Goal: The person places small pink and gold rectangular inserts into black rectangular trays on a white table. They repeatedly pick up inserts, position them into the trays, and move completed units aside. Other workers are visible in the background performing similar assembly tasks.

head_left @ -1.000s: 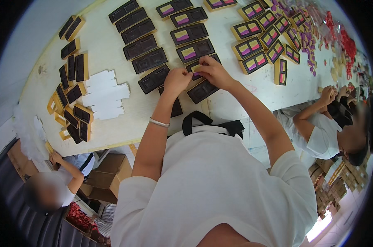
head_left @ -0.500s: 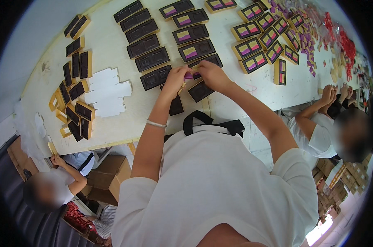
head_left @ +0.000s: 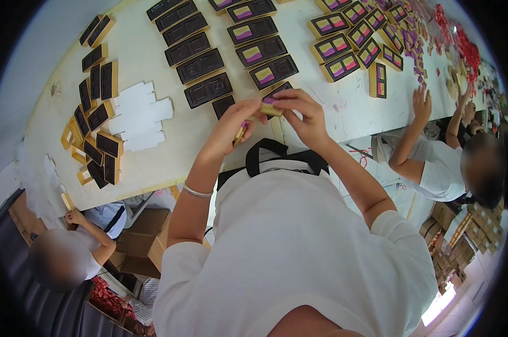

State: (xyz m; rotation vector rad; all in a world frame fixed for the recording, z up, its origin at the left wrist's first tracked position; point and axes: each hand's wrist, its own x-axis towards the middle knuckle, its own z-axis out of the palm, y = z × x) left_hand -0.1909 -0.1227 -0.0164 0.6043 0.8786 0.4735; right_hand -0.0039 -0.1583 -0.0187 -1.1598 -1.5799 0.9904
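My left hand (head_left: 235, 121) is closed, with one small gold-and-purple box (head_left: 240, 133) tucked against its palm. Its fingertips also reach another small gold-and-purple box (head_left: 271, 108), which my right hand (head_left: 305, 116) grips between thumb and fingers. Both hands are over the near part of the table. Just beyond them, a dark tray in a gold box (head_left: 285, 68) has a gold-and-purple piece in its left compartment. Partly hidden behind my fingers is another dark tray (head_left: 277, 90). To the left, a bare dark tray (head_left: 208, 90) ends a column of similar ones.
Filled two-compartment boxes (head_left: 342, 65) stand at the right, near a heap of small purple pieces (head_left: 414, 48) and red material (head_left: 464, 50). White cardboard (head_left: 139, 118) lies left, beside more dark-tray boxes (head_left: 109, 144). Co-workers sit at both sides of the table (head_left: 170, 160).
Both hands have drawn back toward me from the tray. A gold-and-purple piece now shows in that tray's left compartment. The view has shifted slightly; the right-hand co-worker's hand has moved.
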